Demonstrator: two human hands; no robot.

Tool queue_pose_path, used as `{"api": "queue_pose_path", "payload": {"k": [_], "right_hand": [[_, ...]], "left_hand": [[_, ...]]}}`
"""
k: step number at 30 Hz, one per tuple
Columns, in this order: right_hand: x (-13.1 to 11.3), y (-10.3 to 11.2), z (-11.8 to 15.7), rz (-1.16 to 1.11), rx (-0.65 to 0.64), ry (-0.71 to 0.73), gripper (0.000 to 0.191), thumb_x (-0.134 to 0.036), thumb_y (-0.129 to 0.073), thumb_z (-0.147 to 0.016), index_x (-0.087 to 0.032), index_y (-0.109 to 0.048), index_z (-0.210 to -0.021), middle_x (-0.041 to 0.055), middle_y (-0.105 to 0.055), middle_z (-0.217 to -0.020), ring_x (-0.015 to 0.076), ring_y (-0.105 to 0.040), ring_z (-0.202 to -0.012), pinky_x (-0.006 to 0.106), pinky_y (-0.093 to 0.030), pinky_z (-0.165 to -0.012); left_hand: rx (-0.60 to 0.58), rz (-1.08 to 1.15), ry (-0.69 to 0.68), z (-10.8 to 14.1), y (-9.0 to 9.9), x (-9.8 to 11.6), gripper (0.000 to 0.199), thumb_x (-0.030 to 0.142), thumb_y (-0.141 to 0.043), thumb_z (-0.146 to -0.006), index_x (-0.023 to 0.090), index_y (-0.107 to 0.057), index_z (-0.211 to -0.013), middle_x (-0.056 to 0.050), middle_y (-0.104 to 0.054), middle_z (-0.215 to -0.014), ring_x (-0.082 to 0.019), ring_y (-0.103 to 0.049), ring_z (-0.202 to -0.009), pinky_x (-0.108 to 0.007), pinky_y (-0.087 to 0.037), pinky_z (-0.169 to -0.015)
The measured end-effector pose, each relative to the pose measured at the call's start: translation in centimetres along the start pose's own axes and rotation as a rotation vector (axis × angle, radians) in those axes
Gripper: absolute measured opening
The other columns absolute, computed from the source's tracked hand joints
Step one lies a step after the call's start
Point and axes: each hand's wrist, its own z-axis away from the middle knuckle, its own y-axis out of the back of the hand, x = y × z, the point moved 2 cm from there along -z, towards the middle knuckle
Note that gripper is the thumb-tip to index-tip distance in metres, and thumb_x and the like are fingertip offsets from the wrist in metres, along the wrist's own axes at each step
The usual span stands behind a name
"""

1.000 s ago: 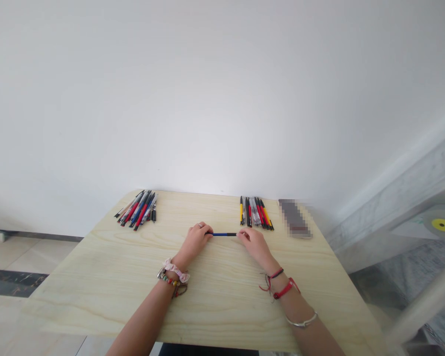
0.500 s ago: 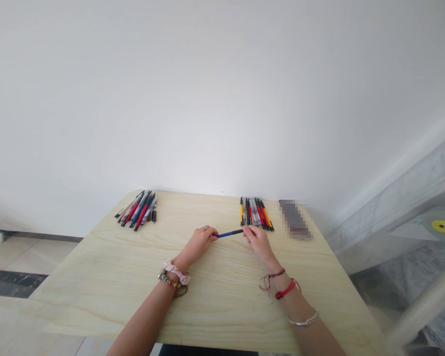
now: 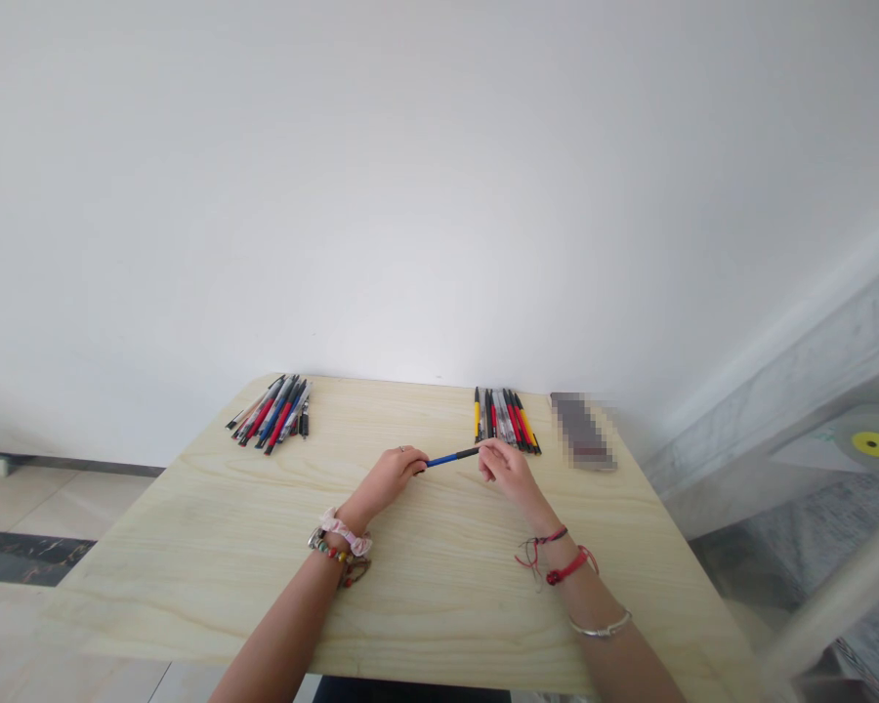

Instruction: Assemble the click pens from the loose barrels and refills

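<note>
A blue pen (image 3: 445,459) with a black grip spans the gap between my two hands, above the middle of the table. My left hand (image 3: 394,475) is closed around its blue end. At the black end, the curled fingers of my right hand (image 3: 508,467) pinch the pen; the tip is hidden by them. Just beyond my right hand lies a row of pens (image 3: 499,420) in yellow, black, red and clear, side by side. Farther left, a looser pile of pens (image 3: 271,414) in blue, red, black and clear lies near the table's far left corner.
The pale wooden table (image 3: 425,596) stands against a white wall (image 3: 439,195). A pixelated dark flat object (image 3: 582,430) lies at the far right of the tabletop. Past the right edge are a pale rail (image 3: 842,586) and a round thing with a yellow centre (image 3: 876,445).
The fingers of my right hand have curled and shifted slightly at the pen's black end. My left hand has moved a little to the left along with the pen. Both pen groups are unchanged.
</note>
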Motion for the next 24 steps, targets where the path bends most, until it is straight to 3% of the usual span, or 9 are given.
{"api": "queue_pose_path", "payload": {"k": [5,9,13,18,22,24], "right_hand": [[0.02,-0.03,0.16,0.118,0.040,-0.038,0.031,-0.043,-0.045,-0.074,-0.017,-0.048,-0.058,-0.0044,-0.043,-0.044,0.0069,-0.037,-0.035,0.020,-0.030,-0.036],[-0.33,0.02,0.20,0.143,0.023,0.069,0.019,-0.035,-0.051,-0.071,-0.017,-0.054,-0.070,-0.0034,-0.048,-0.051,0.0095,-0.046,-0.045,0.022,-0.038,-0.046],[-0.19,-0.09,0.16,0.090,0.000,0.076,0.021,-0.035,-0.052,-0.071,-0.017,-0.052,-0.082,-0.0024,-0.051,-0.057,0.0109,-0.051,-0.050,0.023,-0.041,-0.049],[0.02,-0.21,0.20,0.145,0.014,0.014,0.020,-0.036,-0.046,-0.074,-0.017,-0.052,-0.072,-0.0029,-0.049,-0.051,0.0095,-0.047,-0.043,0.022,-0.039,-0.045],[-0.32,-0.21,0.12,0.169,0.027,0.115,0.015,-0.030,-0.055,-0.067,-0.018,-0.054,-0.075,0.0021,-0.057,-0.072,0.0135,-0.054,-0.065,0.023,-0.042,-0.053],[-0.23,-0.30,0.10,0.132,0.017,0.093,0.020,-0.032,-0.057,-0.066,-0.018,-0.053,-0.079,0.0025,-0.057,-0.077,0.0130,-0.055,-0.063,0.022,-0.042,-0.050]], "left_hand": [[0.012,-0.070,-0.042,-0.03,-0.25,0.27,0.020,0.019,-0.041,-0.081,0.016,-0.061,-0.084,-0.004,-0.062,-0.077,-0.013,-0.054,-0.070,-0.023,-0.039,-0.068],[-0.019,-0.053,-0.013,-0.01,-0.05,0.23,0.022,0.016,-0.039,-0.081,0.016,-0.062,-0.081,-0.002,-0.061,-0.070,-0.012,-0.053,-0.066,-0.021,-0.039,-0.065],[-0.024,-0.035,-0.013,-0.01,0.19,0.01,0.024,0.017,-0.038,-0.081,0.016,-0.062,-0.080,-0.002,-0.060,-0.068,-0.012,-0.053,-0.066,-0.020,-0.039,-0.064],[-0.013,-0.092,-0.042,-0.08,0.08,-0.27,0.022,0.018,-0.040,-0.081,0.016,-0.061,-0.082,-0.003,-0.061,-0.074,-0.012,-0.053,-0.066,-0.021,-0.039,-0.065],[-0.027,-0.098,-0.044,-0.10,-0.01,-0.41,0.023,0.018,-0.038,-0.081,0.016,-0.061,-0.082,-0.003,-0.061,-0.072,-0.012,-0.053,-0.065,-0.021,-0.039,-0.064],[-0.026,-0.102,-0.044,-0.09,-0.02,-0.46,0.024,0.017,-0.037,-0.082,0.016,-0.061,-0.082,-0.003,-0.061,-0.072,-0.012,-0.053,-0.066,-0.021,-0.039,-0.064]]}}
